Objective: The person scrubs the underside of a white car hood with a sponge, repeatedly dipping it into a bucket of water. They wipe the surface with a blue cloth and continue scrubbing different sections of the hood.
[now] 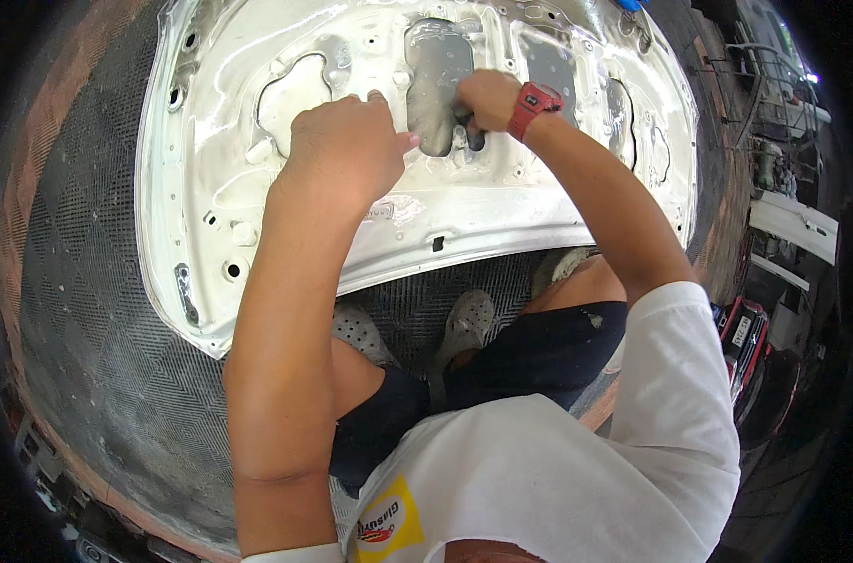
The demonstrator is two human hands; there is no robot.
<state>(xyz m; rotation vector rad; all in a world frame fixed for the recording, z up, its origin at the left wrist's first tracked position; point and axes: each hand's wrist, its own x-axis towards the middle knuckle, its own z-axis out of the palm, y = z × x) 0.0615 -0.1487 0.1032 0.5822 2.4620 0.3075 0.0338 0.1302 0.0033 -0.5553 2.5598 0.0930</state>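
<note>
A white car hood (286, 220) lies in front of me with its ribbed inner side facing up and several cutouts in it. My left hand (351, 145) rests on the panel left of the dark grey middle recess (436, 75), its thumb and forefinger apart and the other fingers mostly hidden behind the hand. At the right edge of that recess, my right hand (487, 100) is closed with its fingers curled downward. Something small and dark shows under its fingertips, too unclear to name. A red watch (534, 105) circles my right wrist.
Dark textured floor matting (79, 253) surrounds the hood. My grey clogs (469, 314) stand close to the hood's near edge. To the right are a wire rack (769, 94), a white panel (792, 225) and a red-and-black object (744, 342). Something blue (630, 5) touches the far edge.
</note>
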